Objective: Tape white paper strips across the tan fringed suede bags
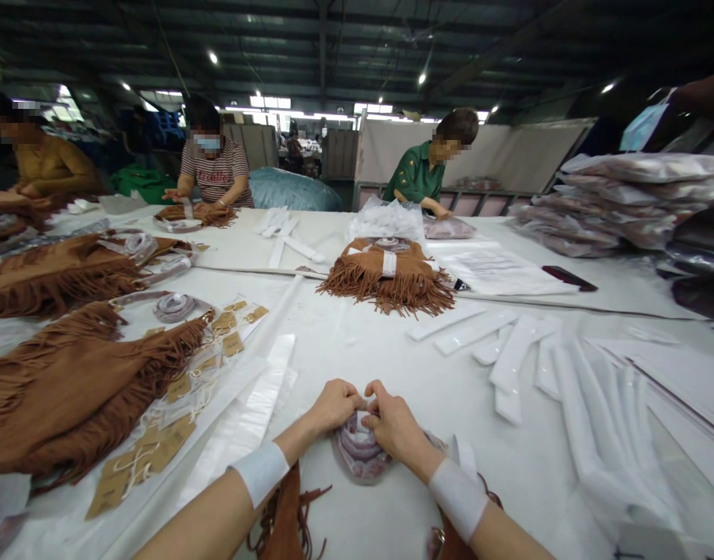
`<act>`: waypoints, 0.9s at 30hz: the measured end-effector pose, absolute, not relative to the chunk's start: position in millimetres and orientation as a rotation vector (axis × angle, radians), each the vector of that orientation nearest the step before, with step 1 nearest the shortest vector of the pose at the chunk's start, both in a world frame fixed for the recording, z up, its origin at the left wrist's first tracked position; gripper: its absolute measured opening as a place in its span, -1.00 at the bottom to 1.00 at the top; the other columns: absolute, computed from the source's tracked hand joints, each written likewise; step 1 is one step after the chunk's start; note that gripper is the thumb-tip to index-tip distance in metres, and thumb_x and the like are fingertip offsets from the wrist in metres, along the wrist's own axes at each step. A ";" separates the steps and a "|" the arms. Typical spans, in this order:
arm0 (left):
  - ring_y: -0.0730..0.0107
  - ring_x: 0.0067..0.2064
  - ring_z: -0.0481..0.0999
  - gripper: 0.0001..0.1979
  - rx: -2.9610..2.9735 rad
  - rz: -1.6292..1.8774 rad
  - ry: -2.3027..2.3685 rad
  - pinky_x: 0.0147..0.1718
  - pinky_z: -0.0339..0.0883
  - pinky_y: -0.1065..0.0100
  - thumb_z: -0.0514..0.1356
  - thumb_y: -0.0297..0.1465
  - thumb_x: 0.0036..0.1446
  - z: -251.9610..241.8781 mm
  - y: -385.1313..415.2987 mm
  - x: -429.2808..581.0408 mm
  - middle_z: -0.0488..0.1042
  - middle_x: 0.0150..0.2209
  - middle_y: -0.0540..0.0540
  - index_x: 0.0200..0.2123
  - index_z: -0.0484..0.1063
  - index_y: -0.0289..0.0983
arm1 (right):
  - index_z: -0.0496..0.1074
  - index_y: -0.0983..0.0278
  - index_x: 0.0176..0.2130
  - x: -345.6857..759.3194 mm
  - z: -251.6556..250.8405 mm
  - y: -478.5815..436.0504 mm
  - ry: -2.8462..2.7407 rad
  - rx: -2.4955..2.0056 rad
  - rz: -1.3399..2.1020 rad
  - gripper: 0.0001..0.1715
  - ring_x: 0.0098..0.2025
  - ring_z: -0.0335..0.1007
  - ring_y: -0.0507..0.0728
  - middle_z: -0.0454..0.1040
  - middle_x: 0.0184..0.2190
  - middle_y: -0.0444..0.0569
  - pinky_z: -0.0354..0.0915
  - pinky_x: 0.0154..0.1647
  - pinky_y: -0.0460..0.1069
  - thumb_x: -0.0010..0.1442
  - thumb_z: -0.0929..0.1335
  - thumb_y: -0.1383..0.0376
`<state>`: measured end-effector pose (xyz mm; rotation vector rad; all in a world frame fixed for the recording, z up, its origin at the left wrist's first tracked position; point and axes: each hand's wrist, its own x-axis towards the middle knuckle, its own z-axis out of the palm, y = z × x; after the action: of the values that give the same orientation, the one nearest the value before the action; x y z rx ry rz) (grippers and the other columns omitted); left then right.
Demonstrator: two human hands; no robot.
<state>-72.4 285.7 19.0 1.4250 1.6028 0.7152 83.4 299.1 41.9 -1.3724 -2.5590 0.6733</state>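
Note:
My left hand (pixel 334 404) and my right hand (pixel 392 424) meet at the near middle of the white table (pixel 357 334). Both are closed, fingers pinching a coiled pinkish strap in clear wrapping (pixel 357 451) that lies under them. White bands circle both wrists. Brown fringed suede (pixel 287 517) hangs at the table's near edge below my forearms.
Brown fringed pieces (pixel 71 389) and kraft tags (pixel 159 447) lie at left. A folded fringed bag (pixel 389 276) sits at centre back. White paper strips (pixel 520 354) spread at right, bagged stacks (pixel 619 202) beyond. Three people work across the table.

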 end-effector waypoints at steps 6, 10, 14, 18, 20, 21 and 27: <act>0.50 -0.51 0.25 -0.83 1.479 0.698 1.462 -0.54 0.06 0.49 0.23 -0.38 -0.18 25.9 274.7 -80.3 0.39 -0.59 0.06 -0.47 0.52 -0.35 | 0.40 0.23 -0.15 84.0 39.8 300.0 -2.481 -1.390 0.721 -0.66 -0.35 0.45 0.07 0.56 -0.41 -0.13 0.15 -0.34 -0.10 0.02 0.35 0.46; 0.47 -0.49 0.31 -0.80 1.480 0.754 1.482 -0.51 0.11 0.48 0.15 -0.49 -0.18 24.7 267.2 -78.6 0.44 -0.58 0.03 -0.45 0.55 -0.35 | 0.49 0.21 -0.33 84.0 41.6 294.0 -2.466 -1.401 0.690 -0.85 -0.33 0.45 0.10 0.57 -0.40 -0.10 0.18 -0.30 -0.07 0.06 0.36 0.41; 0.46 -0.49 0.35 -0.77 1.448 0.840 1.531 -0.49 0.17 0.48 0.10 -0.53 -0.16 19.2 259.7 -71.7 0.49 -0.55 0.00 -0.46 0.56 -0.35 | 0.53 0.21 -0.27 82.6 39.6 282.8 -2.410 -1.448 0.604 -0.82 -0.27 0.45 0.13 0.58 -0.34 -0.06 0.20 -0.22 -0.02 0.09 0.36 0.40; 0.43 -0.48 0.39 -0.75 1.425 0.904 1.589 -0.45 0.23 0.45 0.08 -0.53 -0.11 14.4 254.3 -67.2 0.53 -0.51 -0.04 -0.42 0.57 -0.34 | 0.55 0.19 -0.30 78.6 34.4 271.1 -2.358 -1.479 0.512 -0.82 -0.21 0.43 0.18 0.58 -0.31 -0.03 0.19 -0.14 0.05 0.14 0.34 0.39; 0.41 -0.45 0.42 -0.74 1.431 0.922 1.605 -0.42 0.25 0.44 0.08 -0.54 -0.10 14.7 252.8 -65.7 0.55 -0.49 -0.05 -0.41 0.57 -0.33 | 0.56 0.18 -0.27 76.6 31.5 265.5 -2.334 -1.483 0.466 -0.79 -0.13 0.41 0.20 0.57 -0.22 0.00 0.17 -0.06 0.10 0.17 0.32 0.39; 0.40 -0.44 0.43 -0.74 1.435 0.927 1.611 -0.40 0.26 0.43 0.08 -0.54 -0.10 15.5 252.2 -65.1 0.56 -0.48 -0.06 -0.41 0.57 -0.32 | 0.56 0.17 -0.25 76.1 29.8 262.8 -2.318 -1.476 0.446 -0.77 -0.10 0.39 0.21 0.56 -0.18 0.01 0.15 -0.02 0.12 0.19 0.31 0.39; 0.37 -0.37 0.48 -0.73 1.445 0.899 1.618 -0.32 0.30 0.41 0.09 -0.52 -0.08 24.8 249.9 -69.2 0.58 -0.39 -0.10 -0.37 0.58 -0.33 | 0.49 0.16 -0.07 82.0 15.2 250.6 -2.285 -1.311 0.381 -0.56 -0.06 0.36 0.17 0.52 -0.14 0.00 0.07 0.11 0.22 0.21 0.19 0.48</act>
<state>-69.2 249.9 24.8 1.4446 1.6183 0.8993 82.0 250.6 15.2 -1.3113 -2.2847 0.3809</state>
